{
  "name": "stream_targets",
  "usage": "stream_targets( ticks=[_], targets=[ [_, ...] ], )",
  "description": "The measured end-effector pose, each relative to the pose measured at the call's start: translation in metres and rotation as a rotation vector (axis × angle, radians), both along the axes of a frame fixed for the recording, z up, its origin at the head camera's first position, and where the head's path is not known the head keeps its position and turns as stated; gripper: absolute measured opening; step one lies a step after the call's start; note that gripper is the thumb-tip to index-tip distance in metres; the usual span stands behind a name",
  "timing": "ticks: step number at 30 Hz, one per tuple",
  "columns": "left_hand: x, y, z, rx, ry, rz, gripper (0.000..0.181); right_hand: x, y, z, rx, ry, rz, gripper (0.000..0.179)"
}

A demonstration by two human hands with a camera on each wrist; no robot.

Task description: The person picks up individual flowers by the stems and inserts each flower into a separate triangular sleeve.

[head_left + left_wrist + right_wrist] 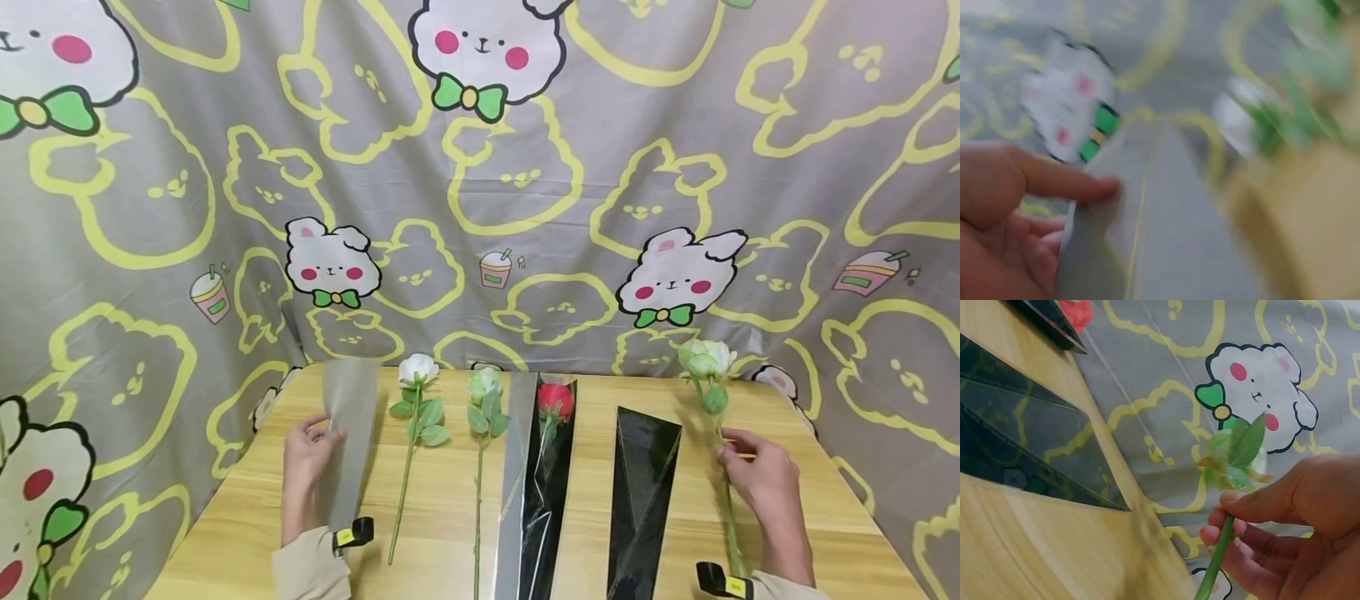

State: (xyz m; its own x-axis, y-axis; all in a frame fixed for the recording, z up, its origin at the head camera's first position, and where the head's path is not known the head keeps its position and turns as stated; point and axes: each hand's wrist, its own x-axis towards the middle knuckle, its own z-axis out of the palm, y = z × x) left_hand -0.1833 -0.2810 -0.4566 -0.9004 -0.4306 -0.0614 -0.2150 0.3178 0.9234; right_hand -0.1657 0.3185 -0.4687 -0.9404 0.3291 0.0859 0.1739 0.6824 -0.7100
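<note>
Your left hand (310, 450) pinches left edge of gray wrapper (354, 442), lower left of frame; your right hand (763, 475) pinches green-white flower (707, 360) by stem, top above hand, lower right

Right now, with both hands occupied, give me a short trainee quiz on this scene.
1. Which hand holds the pale green-and-white flower by its slim green stem?
2. True or false: the red flower lies in a long, glossy black wrapper.
3. What does the left hand hold? A) a long, thin grey wrapper; B) a white flower; C) nothing.
Key: 1. The right hand. 2. True. 3. A.
</note>
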Motion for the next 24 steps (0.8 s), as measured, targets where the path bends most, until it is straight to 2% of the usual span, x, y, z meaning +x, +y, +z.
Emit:
stream_targets(
  ticks=[3, 5, 8, 11, 14, 16, 19, 21, 24],
  targets=[
    [0.005, 0.008, 0.026, 0.202, 0.092, -0.056, 0.048, 0.0, -0.004, 0.002, -0.033, 0.041, -0.042, 0.039],
    [0.009, 0.017, 0.04, 0.308, 0.139, -0.118, 0.048, 0.0, -0.006, 0.003, -0.067, 0.069, -0.073, 0.038],
    [0.014, 0.036, 0.056, 0.45, 0.205, -0.258, 0.056, -0.001, -0.009, 0.005, -0.13, 0.097, -0.113, 0.038],
    [0.018, 0.058, 0.069, 0.598, 0.243, -0.428, 0.067, -0.001, -0.012, 0.006, -0.172, 0.125, -0.145, 0.036],
    [0.02, 0.083, 0.076, 0.742, 0.247, -0.583, 0.064, -0.001, -0.015, 0.007, -0.188, 0.16, -0.167, 0.033],
    [0.019, 0.101, 0.077, 0.83, 0.213, -0.641, 0.055, -0.001, -0.016, 0.008, -0.196, 0.183, -0.172, 0.031],
    [0.011, 0.126, 0.07, 0.904, 0.148, -0.664, 0.04, -0.002, -0.017, 0.008, -0.224, 0.207, -0.176, 0.03],
    [0.005, 0.139, 0.06, 0.894, 0.091, -0.661, 0.029, -0.003, -0.019, 0.007, -0.26, 0.227, -0.172, 0.03],
    [-0.002, 0.156, 0.044, 0.846, 0.036, -0.687, 0.021, -0.004, -0.023, 0.006, -0.346, 0.259, -0.175, 0.03]
  ],
)
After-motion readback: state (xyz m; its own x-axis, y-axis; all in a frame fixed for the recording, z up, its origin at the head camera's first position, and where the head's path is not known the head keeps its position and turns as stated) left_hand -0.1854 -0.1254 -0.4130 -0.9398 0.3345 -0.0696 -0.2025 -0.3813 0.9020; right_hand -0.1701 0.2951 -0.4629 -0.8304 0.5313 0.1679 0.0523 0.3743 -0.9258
